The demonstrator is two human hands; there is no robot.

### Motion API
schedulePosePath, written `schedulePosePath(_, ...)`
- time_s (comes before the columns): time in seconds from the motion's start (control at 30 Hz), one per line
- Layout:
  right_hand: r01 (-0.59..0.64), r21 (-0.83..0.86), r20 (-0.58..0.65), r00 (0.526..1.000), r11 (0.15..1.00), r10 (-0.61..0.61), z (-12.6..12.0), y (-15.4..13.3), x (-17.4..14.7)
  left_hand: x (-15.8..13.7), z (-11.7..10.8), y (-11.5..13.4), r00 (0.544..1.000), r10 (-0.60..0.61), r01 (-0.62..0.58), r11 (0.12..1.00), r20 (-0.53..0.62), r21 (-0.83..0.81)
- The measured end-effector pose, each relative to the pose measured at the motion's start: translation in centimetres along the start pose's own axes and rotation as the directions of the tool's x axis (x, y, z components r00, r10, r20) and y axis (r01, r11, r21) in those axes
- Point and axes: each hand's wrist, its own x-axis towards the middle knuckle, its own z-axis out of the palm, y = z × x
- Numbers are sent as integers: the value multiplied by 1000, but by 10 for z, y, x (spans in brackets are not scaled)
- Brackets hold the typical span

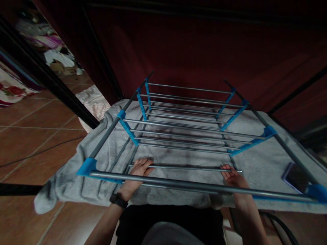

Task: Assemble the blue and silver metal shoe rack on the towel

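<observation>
A dark red panel (pixel 204 44) stands behind a grey blanket (pixel 87 189). On the blanket rests a metal rack (pixel 184 184) with blue joints. Both forearms reach in beneath its front bar. The left hand (pixel 140 167) lies back upward, its grip curled over a thin rod (pixel 187 167) near the left end; the right hand (pixel 232 175) is turned partly palm-up, its fingertips pinching the rod near the right end. The rod spans the two hands, nearly level, inside the front bar. A dark wristband (pixel 119 200) circles the left wrist.
</observation>
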Motion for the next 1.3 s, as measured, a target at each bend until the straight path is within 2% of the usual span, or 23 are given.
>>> schedulePosePath(0.13,-31,-34,-79,996,999,28,-1,2,-6,6,2,-8,999,23,-21,999,23,-44)
schedulePosePath(0.23,-51,-38,-71,996,998,48,5,4,-6,13,8,-17,1000,29,-29,999,-4,-23)
schedulePosePath(0.37,-101,7,-114,988,995,101,7,2,1,20,13,-23,999,47,-47,999,18,-6)
schedulePosePath(0.67,30,-75,-114,993,997,-38,12,9,-6,20,9,-22,999,24,-23,1000,34,-14)
schedulePosePath(0.9,-3,-171,-166,986,985,-26,21,8,-6,22,8,-18,999,12,-14,999,45,46)
schedulePosePath(1.03,20,-196,-187,981,980,-58,21,10,-6,22,8,-16,999,32,-33,998,30,56)
schedulePosePath(1.17,57,-232,-164,982,971,-97,20,12,-7,21,6,-13,999,22,-24,999,32,40)
schedulePosePath(1.3,49,-233,-136,987,971,-82,15,13,-4,19,4,-10,999,22,-24,999,43,35)
